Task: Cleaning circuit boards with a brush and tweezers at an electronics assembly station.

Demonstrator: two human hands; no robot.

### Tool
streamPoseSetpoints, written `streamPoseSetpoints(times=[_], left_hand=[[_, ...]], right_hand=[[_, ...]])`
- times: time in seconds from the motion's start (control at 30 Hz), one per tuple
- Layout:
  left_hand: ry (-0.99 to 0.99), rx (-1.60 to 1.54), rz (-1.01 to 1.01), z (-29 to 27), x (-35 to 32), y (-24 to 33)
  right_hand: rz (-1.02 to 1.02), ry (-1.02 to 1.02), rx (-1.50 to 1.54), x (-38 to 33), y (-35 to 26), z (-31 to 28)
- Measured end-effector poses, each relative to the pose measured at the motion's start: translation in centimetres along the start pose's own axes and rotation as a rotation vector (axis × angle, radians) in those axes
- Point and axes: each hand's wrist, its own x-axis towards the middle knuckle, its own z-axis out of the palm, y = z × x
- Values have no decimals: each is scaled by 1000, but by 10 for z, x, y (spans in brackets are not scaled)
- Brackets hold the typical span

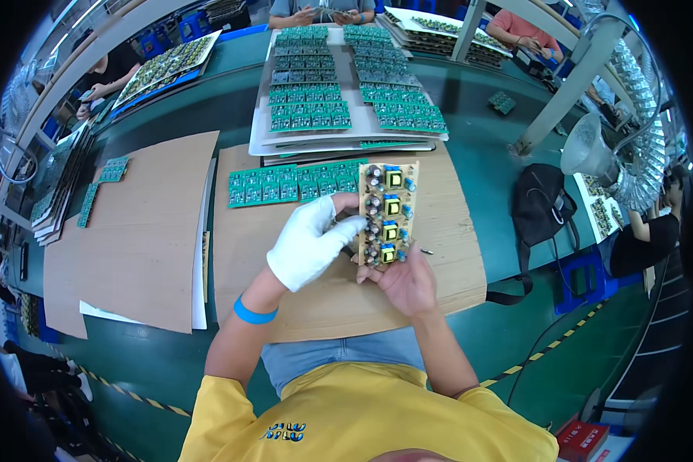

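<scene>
A tan circuit board panel stands raised in front of me, with several yellow-and-black transformers and round capacitors facing me. My right hand is bare and grips its lower end, the fingers partly behind the board. My left hand, in a white glove with a blue band at the wrist, closes on the board's left edge; some fingertips are hidden behind it. Just behind the left hand, a row of green circuit boards lies on a brown cardboard sheet.
White trays stacked beyond the cardboard carry rows of green boards. More cardboard lies at left, with small green boards on it. A black bag, a metal post and a fume duct stand at right. Other people sit around the green table.
</scene>
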Motion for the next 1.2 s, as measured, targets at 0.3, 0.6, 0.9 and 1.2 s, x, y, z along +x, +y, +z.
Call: streamPoseSetpoints(times=[0.3,0.6,0.9,1.2], left_hand=[[103,28,314,-19,32,-79],[310,606,617,-35,31,-79],[236,656,508,-30,36,-78],[280,762,365,-35,57,-80]], right_hand=[[-127,84,-485,14,-40,-24],[-183,248,-1829,66,-110,-54],[-108,100,-1978,101,-97,-81],[-403,200,-1821,132,-138,-121]])
